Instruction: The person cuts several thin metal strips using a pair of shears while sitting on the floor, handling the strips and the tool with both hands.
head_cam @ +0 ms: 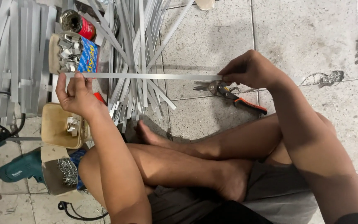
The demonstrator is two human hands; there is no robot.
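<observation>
I sit cross-legged on a tiled floor. A long thin metal strip (146,76) is stretched level between my hands. My left hand (76,94) pinches its left end, above a tan box of small bent metal pieces (59,124). My right hand (249,69) grips its right end. Just below that hand, tin snips (228,93) with orange-and-black handles lie on the floor, untouched.
A fanned pile of metal strips (133,49) lies ahead; flat strips are stacked (17,54) at far left. Another box of bent clips (69,52) and a red can (77,23) sit behind. A teal power drill (17,166), cable and a screw box (63,172) lie lower left.
</observation>
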